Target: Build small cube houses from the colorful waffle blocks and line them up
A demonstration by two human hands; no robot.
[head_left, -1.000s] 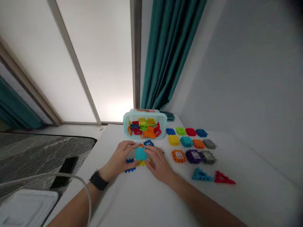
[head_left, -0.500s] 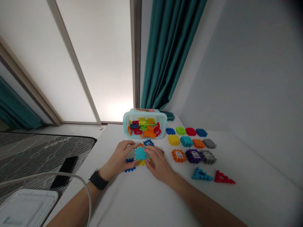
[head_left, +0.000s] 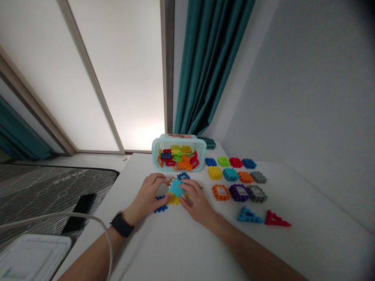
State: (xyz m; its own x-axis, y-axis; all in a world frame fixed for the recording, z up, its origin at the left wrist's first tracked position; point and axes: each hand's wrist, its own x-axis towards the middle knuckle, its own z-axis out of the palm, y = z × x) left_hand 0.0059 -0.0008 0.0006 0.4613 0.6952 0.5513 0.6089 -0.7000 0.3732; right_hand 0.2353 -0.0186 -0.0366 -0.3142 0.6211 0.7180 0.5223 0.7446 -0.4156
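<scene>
In the head view, the left hand (head_left: 148, 193) and right hand (head_left: 197, 200) pinch a cyan interlocking plastic block (head_left: 175, 187) between curled fingers at lower centre, above a yellow block (head_left: 174, 200) and below a clear plastic tub (head_left: 202, 156).

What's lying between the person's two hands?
The head view shows plastic gear pieces between the left hand and right hand: a blue one and a yellow one.

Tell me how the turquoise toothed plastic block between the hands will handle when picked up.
The turquoise toothed plastic block is probably light and stiff: the left hand and right hand hold its edges without bending it. Its teeth likely grip, not slip. Laid flat, it would probably slide, not roll, like the orange toothed plastic block on the white table.
</scene>
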